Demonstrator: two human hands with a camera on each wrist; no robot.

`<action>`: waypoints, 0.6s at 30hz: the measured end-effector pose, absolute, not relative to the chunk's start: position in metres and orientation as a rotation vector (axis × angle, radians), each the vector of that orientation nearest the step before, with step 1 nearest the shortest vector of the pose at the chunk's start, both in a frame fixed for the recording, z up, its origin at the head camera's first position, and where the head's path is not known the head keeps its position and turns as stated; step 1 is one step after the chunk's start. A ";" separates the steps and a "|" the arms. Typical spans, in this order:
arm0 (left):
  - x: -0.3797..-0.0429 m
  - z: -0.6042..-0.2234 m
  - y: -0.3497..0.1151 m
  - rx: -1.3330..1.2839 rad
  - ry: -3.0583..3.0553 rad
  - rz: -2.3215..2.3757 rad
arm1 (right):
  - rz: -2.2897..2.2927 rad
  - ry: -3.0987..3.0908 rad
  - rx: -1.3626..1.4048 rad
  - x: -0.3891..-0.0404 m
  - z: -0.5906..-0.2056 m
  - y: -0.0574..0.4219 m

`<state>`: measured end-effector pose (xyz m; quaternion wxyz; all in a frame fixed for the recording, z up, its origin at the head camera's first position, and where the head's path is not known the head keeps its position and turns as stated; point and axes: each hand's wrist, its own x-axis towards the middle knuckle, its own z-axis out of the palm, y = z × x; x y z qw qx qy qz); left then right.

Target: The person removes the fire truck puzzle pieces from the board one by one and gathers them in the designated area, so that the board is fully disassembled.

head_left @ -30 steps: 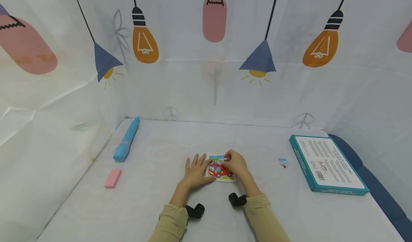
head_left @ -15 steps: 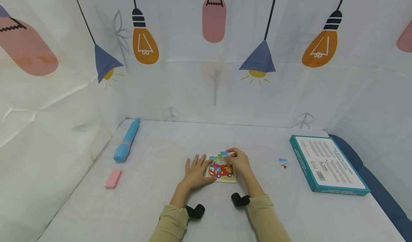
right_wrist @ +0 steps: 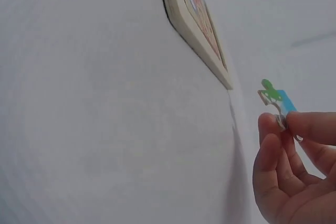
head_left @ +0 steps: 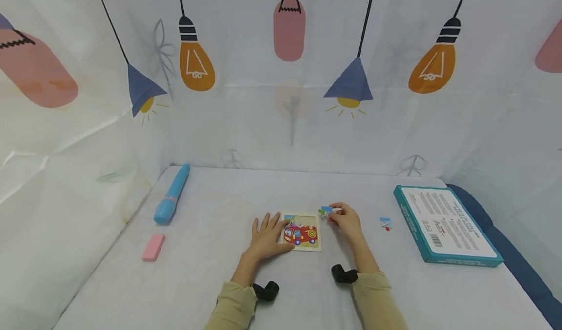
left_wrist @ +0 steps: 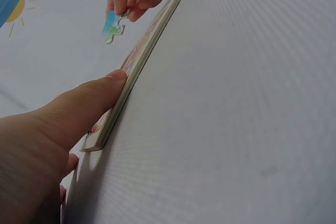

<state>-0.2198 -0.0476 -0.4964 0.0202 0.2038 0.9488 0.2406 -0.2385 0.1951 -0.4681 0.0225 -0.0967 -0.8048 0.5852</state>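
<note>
Presently, the puzzle board is found flat on the bench, its near edge pressed by the thumb of the left hand, fingers spread. 1 blue-and-green piece is pinched by the right hand, just off the board's far right corner. A small loose piece is noted left of the teal box.

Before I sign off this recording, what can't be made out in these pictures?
Teal box: head view, print too small to read.
Puzzle piece: right wrist view, partly covered by the right hand.
Left hand: right wrist view, mostly cut off by the top edge.
Puzzle board: left wrist view, picture mostly lost to the low angle.
</note>
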 end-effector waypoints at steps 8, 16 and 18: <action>-0.220 -0.501 -0.048 0.637 2.951 0.757 | 1.728 -2.526 -0.395 -0.236 -0.469 0.220; -0.219 -0.499 -0.048 0.650 2.942 0.777 | 1.735 -2.511 -0.482 -0.231 -0.466 0.240; -0.220 -0.499 -0.049 0.651 2.938 0.772 | 1.737 -2.506 -0.497 -0.229 -0.466 0.244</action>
